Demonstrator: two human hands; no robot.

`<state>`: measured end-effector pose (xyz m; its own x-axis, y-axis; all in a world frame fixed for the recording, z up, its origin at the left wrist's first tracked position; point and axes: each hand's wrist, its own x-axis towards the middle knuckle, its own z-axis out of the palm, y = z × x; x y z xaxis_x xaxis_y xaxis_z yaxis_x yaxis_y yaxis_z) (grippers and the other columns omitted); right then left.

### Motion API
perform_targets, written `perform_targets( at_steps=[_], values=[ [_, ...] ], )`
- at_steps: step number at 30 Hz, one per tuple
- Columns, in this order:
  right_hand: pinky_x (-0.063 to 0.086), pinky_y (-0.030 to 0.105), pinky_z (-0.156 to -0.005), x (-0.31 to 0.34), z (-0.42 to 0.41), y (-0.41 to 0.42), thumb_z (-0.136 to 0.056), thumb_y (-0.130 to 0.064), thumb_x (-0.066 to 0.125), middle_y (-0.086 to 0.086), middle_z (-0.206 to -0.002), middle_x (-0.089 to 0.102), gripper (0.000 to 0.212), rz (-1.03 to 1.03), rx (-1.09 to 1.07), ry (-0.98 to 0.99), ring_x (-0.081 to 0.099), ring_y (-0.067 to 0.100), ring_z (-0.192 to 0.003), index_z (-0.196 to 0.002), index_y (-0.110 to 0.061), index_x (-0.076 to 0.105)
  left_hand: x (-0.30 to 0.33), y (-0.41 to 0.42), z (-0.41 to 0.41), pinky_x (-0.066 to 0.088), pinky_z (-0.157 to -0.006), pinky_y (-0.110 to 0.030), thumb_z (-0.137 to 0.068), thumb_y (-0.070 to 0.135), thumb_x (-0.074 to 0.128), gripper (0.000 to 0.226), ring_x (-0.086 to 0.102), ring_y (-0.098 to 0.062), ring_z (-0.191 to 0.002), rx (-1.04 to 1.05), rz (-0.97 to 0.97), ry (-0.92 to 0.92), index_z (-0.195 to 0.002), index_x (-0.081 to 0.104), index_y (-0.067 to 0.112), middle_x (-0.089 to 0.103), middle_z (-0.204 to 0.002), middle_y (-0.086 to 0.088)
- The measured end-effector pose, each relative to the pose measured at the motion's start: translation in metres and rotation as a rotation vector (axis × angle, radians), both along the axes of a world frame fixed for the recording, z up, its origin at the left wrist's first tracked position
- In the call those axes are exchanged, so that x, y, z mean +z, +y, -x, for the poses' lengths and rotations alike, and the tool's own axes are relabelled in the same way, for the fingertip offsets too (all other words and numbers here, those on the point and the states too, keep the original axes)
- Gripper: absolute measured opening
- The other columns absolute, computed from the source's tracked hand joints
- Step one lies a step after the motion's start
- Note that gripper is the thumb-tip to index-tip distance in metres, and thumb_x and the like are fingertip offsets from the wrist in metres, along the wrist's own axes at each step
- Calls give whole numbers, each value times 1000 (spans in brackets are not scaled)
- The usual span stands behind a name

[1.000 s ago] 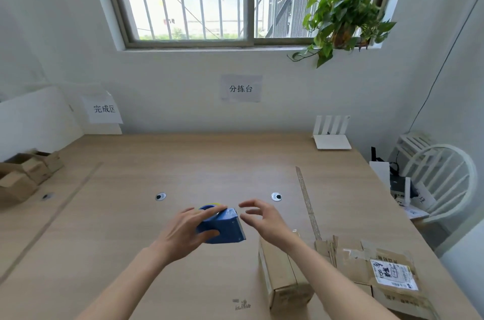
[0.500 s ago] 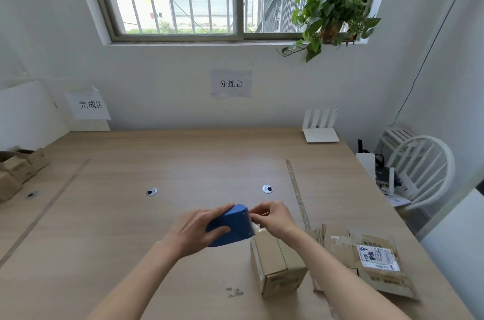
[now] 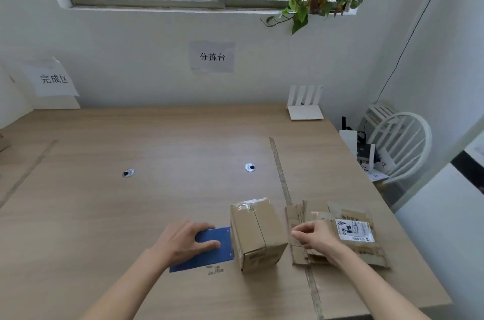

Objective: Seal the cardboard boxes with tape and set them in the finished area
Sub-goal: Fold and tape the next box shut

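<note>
The cardboard box (image 3: pixel 258 233) stands near the desk's (image 3: pixel 157 141) front edge. The left hand (image 3: pixel 183 241) holds the blue tape dispenser (image 3: pixel 207 250) against its side, likely to lay tape. The right hand (image 3: pixel 314 237), loosely curled and holding nothing, hovers over flattened cardboard (image 3: pixel 348 236).

Left hand (image 3: pixel 186 240) palm down, fingers curled over blue tape dispenser (image 3: pixel 207 250), gripping. Right hand (image 3: pixel 315 237) loosely curled, holding nothing, forearm angled inward.
</note>
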<state>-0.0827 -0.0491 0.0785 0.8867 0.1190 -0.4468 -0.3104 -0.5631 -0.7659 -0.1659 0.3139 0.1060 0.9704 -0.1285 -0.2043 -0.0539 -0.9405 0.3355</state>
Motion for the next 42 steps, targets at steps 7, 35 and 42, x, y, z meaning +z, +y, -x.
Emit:
perform_targets(
  at_steps=[7, 35, 42],
  values=[
    [54, 21, -61, -28, -18, -2, -91, -13, 73, 7, -81, 72, 4, 36, -6, 22, 64, 12, -69, -91, -9, 75, -20, -13, -3, 48, -73, -25, -85, 76, 45, 49, 61, -5, -85, 48, -7, 24, -123, 60, 47, 66, -98, 23],
    [3, 32, -124, -55, 4, 70, -95, -59, 54, -7, -167, -13, 94, 174, 181, -259, -7, 11, -155, -162, -26, -2, -59, -32, -14, 50, -74, -28, -81, 75, 43, 51, 61, -5, -87, 142, -1, 119, -124, 56, 51, 68, -103, 22],
    [-12, 53, -121, -67, 14, 97, -76, -87, 50, 1, -147, -56, 127, 479, 379, -89, -38, 25, -146, -147, -32, -40, -52, -15, -3, 50, -79, -27, -84, 74, 46, 43, 59, -2, -91, 160, 25, 160, -120, 56, 54, 66, -105, 25]
  ],
)
